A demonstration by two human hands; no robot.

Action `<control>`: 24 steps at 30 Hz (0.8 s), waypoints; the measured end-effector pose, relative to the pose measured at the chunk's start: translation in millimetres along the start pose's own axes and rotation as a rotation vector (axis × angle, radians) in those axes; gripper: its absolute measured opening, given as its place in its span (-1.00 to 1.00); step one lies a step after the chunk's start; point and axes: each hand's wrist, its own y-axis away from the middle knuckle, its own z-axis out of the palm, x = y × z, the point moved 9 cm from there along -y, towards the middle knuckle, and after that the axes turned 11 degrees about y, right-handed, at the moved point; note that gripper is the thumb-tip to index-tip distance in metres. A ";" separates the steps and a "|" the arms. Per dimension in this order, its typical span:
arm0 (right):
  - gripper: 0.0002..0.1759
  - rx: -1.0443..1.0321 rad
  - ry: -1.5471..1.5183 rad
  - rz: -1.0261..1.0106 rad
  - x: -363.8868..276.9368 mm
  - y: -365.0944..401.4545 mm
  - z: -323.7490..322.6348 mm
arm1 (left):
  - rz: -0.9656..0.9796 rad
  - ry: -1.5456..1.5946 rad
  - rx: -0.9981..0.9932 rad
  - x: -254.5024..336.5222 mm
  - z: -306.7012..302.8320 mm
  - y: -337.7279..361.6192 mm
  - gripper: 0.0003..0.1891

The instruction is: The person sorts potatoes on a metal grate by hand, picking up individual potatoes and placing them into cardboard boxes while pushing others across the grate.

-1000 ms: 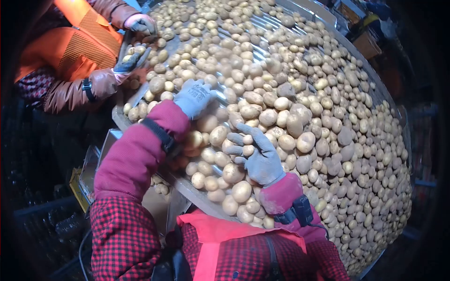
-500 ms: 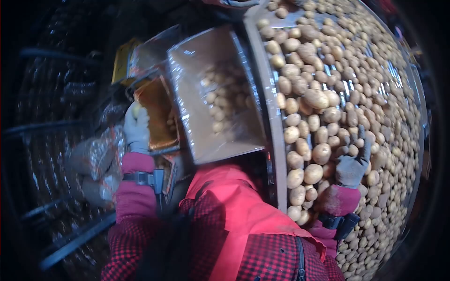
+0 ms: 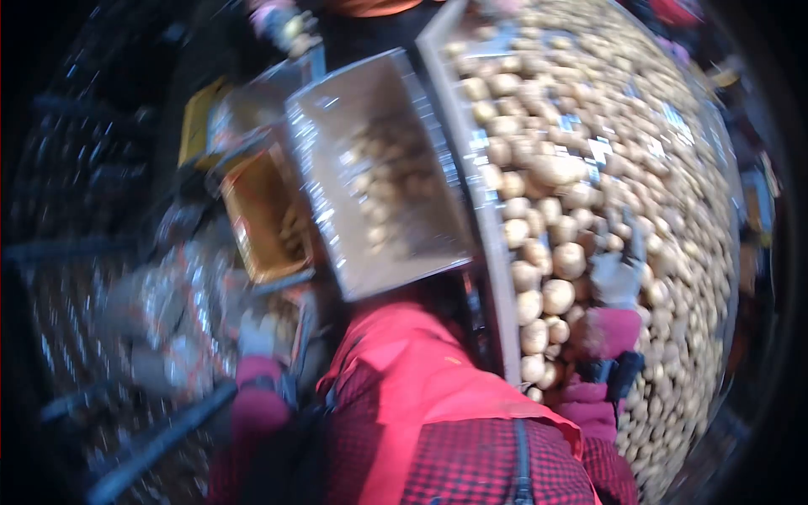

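My right hand (image 3: 619, 276), in a grey-white glove, lies on a broad spread of potatoes (image 3: 557, 296). Its fingers reach forward and apart among them, with no potato visibly gripped. My left hand (image 3: 256, 333), also gloved, is low at the left, at the edge of a small box (image 3: 300, 324) beside my apron. Motion smears its fingers, and I cannot tell whether it holds a potato. Ahead of it stands an orange-lined box (image 3: 251, 198) with a few potatoes inside. A larger plastic-lined carton (image 3: 332, 185) between my hands holds a heap of potatoes.
A raised metal rim (image 3: 488, 227) borders the potato table on my side. Behind the boxes is a yellow crate (image 3: 200, 126). Crumpled plastic-wrapped bags (image 3: 172, 311) lie at the left. Another person's gloved hand (image 3: 290, 29) shows at the top, holding something small and pale.
My left hand has come back from the orange-lined box, where it held a potato, to the smaller box nearer me. Another person's hand has appeared at the top. My right hand stays among the potatoes.
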 end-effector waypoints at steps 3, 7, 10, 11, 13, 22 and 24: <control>-0.35 -0.119 0.530 -0.299 -29.4 3.8 21.0 | 0.387 0.144 -0.030 131.3 5.9 -2.0 -0.60; -0.45 -0.035 0.052 -0.133 -41.0 -16.2 29.1 | 0.917 0.092 -0.175 335.5 37.9 39.6 -0.72; -0.46 0.025 -0.365 0.195 -12.5 -33.7 17.4 | 1.393 0.140 -0.298 478.8 62.6 83.6 -0.65; -0.50 0.078 -0.261 0.198 -7.8 -30.6 10.4 | 1.496 0.149 -0.346 525.0 75.9 96.5 -0.64; -0.49 -0.139 -0.421 0.144 0.2 -28.9 10.6 | 1.668 0.150 -0.429 608.9 108.9 121.1 -0.61; -0.54 -0.036 -0.275 0.270 -11.4 -21.3 19.7 | 2.184 -0.651 -0.294 811.9 364.2 150.4 -0.83; -0.57 -0.039 -0.364 0.319 -12.1 -23.2 18.8 | 2.187 -0.690 -0.394 816.5 392.8 145.4 -0.78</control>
